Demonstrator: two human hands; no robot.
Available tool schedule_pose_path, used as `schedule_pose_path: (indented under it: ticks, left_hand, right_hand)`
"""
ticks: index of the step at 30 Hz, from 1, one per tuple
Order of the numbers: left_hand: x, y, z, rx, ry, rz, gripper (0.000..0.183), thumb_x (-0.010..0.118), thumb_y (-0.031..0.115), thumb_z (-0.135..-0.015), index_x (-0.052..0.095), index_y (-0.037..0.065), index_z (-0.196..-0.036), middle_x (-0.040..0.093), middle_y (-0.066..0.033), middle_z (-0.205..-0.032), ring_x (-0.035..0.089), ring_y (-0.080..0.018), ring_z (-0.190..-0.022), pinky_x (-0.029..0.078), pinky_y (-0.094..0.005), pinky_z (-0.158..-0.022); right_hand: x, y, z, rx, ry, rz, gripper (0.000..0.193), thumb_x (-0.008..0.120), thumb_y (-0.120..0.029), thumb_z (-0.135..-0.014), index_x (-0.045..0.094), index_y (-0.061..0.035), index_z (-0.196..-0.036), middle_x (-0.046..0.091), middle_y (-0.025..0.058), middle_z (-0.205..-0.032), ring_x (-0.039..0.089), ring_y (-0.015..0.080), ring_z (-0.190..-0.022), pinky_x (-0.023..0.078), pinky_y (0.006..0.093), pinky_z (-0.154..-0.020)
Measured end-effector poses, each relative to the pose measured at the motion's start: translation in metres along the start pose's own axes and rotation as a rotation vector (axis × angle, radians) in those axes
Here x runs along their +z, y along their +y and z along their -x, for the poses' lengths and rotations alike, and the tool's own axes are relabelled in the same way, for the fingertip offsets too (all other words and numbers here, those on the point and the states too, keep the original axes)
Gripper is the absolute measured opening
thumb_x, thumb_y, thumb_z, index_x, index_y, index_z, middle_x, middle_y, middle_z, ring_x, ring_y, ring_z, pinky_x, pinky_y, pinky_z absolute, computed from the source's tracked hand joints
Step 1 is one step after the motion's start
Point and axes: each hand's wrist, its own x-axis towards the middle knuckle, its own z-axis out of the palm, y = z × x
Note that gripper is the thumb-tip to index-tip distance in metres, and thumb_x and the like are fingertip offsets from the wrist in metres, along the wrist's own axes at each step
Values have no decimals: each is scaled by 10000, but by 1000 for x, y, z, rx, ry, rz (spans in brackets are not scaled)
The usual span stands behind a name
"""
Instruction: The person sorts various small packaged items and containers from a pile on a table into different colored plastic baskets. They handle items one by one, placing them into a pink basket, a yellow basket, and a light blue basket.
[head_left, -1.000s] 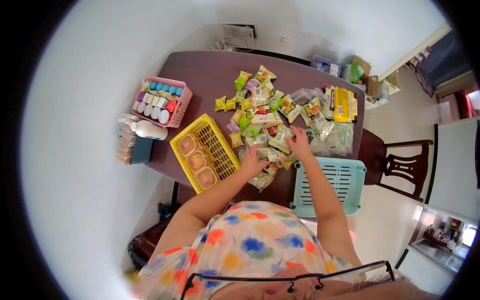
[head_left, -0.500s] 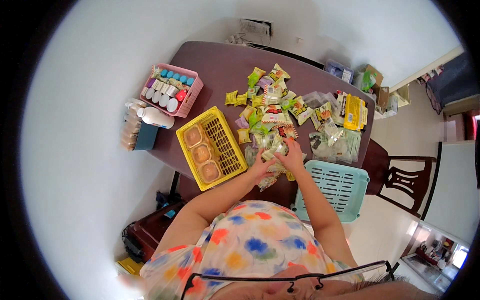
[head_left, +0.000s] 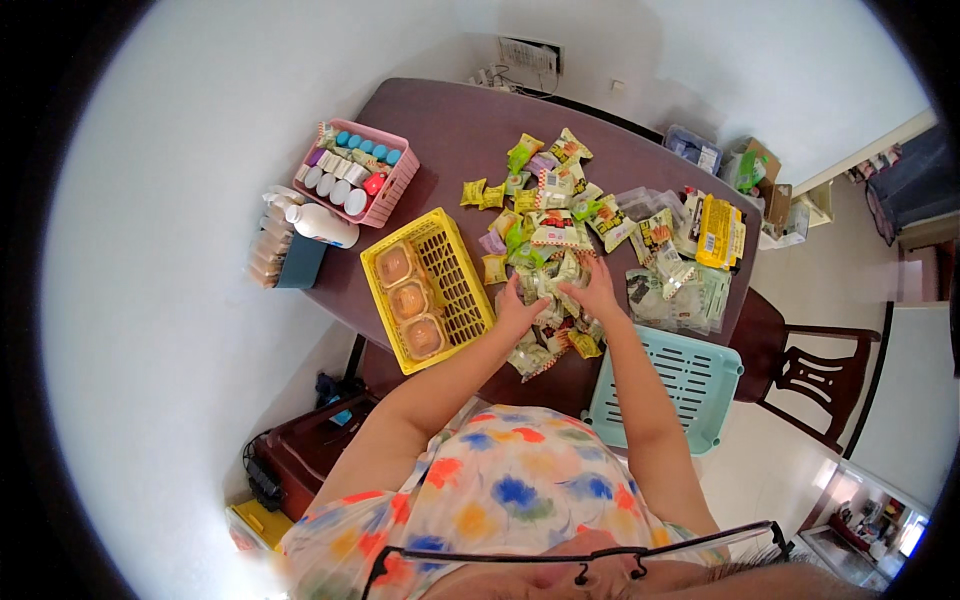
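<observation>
Cups pale wrapped packets (head_left: 548,278) between left hand (head_left: 521,310), at seven o'clock of the cluster, and right hand (head_left: 595,290), at four. Has fingers curved and thumbs set apart from them, close against the wrappers; cannot tell whether clamped on any single packet. Can see more packets at six o'clock, towards the near side of the purplish table (head_left: 430,115), and a looser heap (head_left: 560,205) at twelve, with two small yellow sachets (head_left: 482,194) lying at its left edge.

Moving outward, comes at nine o'clock to one yellow basket (head_left: 452,265), holding three clear tubs (head_left: 408,300) in a row with tan contents. At five, finds one pale teal tray (head_left: 715,385), slotted; at three, flat clear packages (head_left: 665,305); at two, one yellow pouch (head_left: 715,235). Farther off, at ten, meets one pink basket (head_left: 395,200) with five blue lids and four white ones, one white bottle (head_left: 322,225) beside it, and one dark blue box (head_left: 302,262). At four, reaches one wooden chair (head_left: 810,378).

Cannot count the packets, overlapped and partly covered by fingers. Cannot make out the contents of the clear packages. Loses part of the tray behind the right forearm.
</observation>
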Motion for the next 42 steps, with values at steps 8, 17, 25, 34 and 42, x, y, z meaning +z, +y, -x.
schedule_pose_path:
  ticks: [8,17,25,34,42]
  left_hand:
    - [24,-29,-17,-16,-83,335,949,778,282,-774,169,128,-1486,355,-185,-1423,445,-281,-1232,441,-385,-941]
    - [13,0,4,-65,-115,511,800,689,154,-870,188,196,-1492,290,-156,-1481,432,-260,-1244,456,-373,-916]
    - [8,1,18,124,-35,293,688,641,56,-879,294,163,-1464,328,-127,-1468,400,-262,-1275,421,-368,-968]
    - [-35,40,64,167,-64,255,681,628,26,-872,298,121,-1460,368,-136,-1426,397,-248,-1272,355,-350,-1034]
    - [-121,0,54,235,64,676,660,616,-30,-853,325,73,-1437,417,-120,-1393,440,-211,-1236,381,-314,-1008]
  right_hand:
    - [-1,-20,0,66,-299,114,1071,655,-723,-659,215,-207,-1488,248,191,-1495,306,379,-1353,226,574,-1074]
    - [6,-20,4,63,-213,27,989,682,-672,-673,308,-193,-1453,417,196,-1400,425,367,-1278,330,546,-1007]
    - [2,-19,17,3,-98,-158,890,770,-485,-691,381,-144,-1415,479,164,-1352,475,331,-1233,381,478,-992]
    - [-22,-69,68,-33,47,-220,844,807,-376,-684,433,-39,-1362,480,194,-1320,473,319,-1220,394,412,-998]
    - [24,-165,48,-253,-63,-93,815,789,-423,-696,446,-107,-1364,488,183,-1308,470,367,-1199,396,468,-990]
